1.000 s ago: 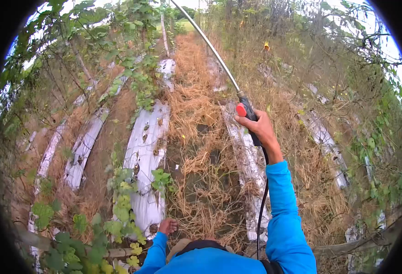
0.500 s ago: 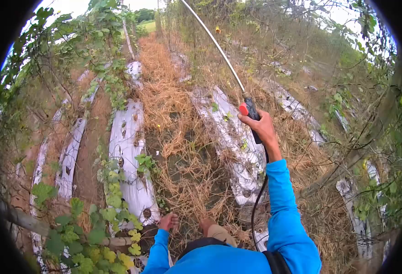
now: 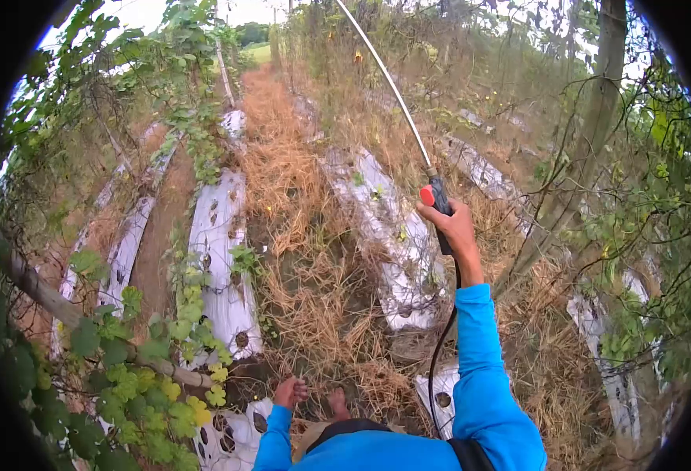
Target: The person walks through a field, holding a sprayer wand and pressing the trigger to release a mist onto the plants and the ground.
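My right hand (image 3: 454, 231) is wrapped round the black handle of a sprayer wand (image 3: 440, 206), its thumb just below the red trigger. The wand's long metal lance (image 3: 396, 96) points up and forward, and its tip runs out of view at the top. A black hose (image 3: 433, 369) hangs from the handle down past my right sleeve. My left hand (image 3: 290, 392) hangs low beside my body, fingers loosely bent and slightly apart, with nothing seen in it. Near it lie dry straw and a plastic-covered bed.
Plastic-mulched beds (image 3: 220, 267) with planting holes run ahead on both sides of a straw-covered path (image 3: 275, 149). Leafy vines (image 3: 126, 377) and a branch (image 3: 55, 302) crowd the left. Another slanting pole or trunk (image 3: 589, 149) stands right. My bare foot (image 3: 338, 404) shows below.
My view has moved forward along the path; the beds sit lower and nearer. The wand, still in my right hand, has shifted slightly right and down.
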Motion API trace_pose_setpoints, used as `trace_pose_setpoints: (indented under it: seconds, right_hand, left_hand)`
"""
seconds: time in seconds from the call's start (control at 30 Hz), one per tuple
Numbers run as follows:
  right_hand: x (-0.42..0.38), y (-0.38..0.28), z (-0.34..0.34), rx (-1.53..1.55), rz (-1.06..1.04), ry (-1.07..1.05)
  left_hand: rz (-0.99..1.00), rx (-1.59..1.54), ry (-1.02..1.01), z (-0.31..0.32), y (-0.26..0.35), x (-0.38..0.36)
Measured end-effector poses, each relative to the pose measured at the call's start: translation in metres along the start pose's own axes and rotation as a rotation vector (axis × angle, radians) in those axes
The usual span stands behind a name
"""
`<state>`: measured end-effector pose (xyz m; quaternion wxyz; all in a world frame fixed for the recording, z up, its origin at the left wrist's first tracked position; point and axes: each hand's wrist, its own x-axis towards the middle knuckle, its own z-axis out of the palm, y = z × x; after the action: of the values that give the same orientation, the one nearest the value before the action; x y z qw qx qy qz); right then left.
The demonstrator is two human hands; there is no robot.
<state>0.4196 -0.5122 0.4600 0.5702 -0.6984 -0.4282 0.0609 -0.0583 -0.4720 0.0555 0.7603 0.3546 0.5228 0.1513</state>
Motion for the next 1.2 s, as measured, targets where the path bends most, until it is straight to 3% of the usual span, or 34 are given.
trace_pose_setpoints:
  seconds: [0.17,0.3,0.43,0.5,0.57,0.6,0.73,0.8,0.9,1.07,1.2]
  right_hand:
    - [-0.061,-0.034,-0.054,0.137,0.08,0.061]
    - [-0.087,-0.055,-0.082,0.238,0.08,0.033]
    - [-0.149,-0.074,-0.092,0.5,0.224,-0.053]
    - [-0.188,-0.071,-0.104,0.684,0.279,-0.185]
    - [-0.229,-0.066,-0.118,0.927,0.422,-0.46]
    - [-0.252,-0.07,-0.122,0.929,0.417,-0.455]
    - [-0.344,-0.07,-0.115,1.326,0.323,-0.857]
    - [-0.389,-0.075,-0.111,1.432,0.308,-0.935]
    - [-0.449,-0.094,-0.101,1.498,0.23,-0.9]
    - [-0.514,-0.145,-0.107,1.418,0.242,-0.749]
    - [-0.508,-0.194,-0.131,1.494,0.198,-0.939]
  left_hand:
    - [-0.062,0.013,0.003,0.015,-0.081,-0.065]
    - [-0.064,-0.037,0.032,0.026,-0.109,-0.117]
    - [-0.122,-0.056,-0.033,0.017,-0.143,-0.134]
    - [-0.098,-0.046,-0.015,0.012,-0.158,-0.144]
    - [-0.082,-0.019,-0.013,0.012,-0.165,-0.158]
    - [-0.077,-0.026,-0.007,0.011,-0.17,-0.171]
    - [-0.044,-0.031,0.011,-0.007,-0.2,-0.206]
    - [-0.031,-0.034,0.027,-0.022,-0.227,-0.228]
    - [-0.01,-0.049,0.059,-0.052,-0.272,-0.261]
    - [-0.171,-0.099,0.085,-0.085,-0.355,-0.332]
    - [-0.221,-0.154,0.08,-0.078,-0.37,-0.396]
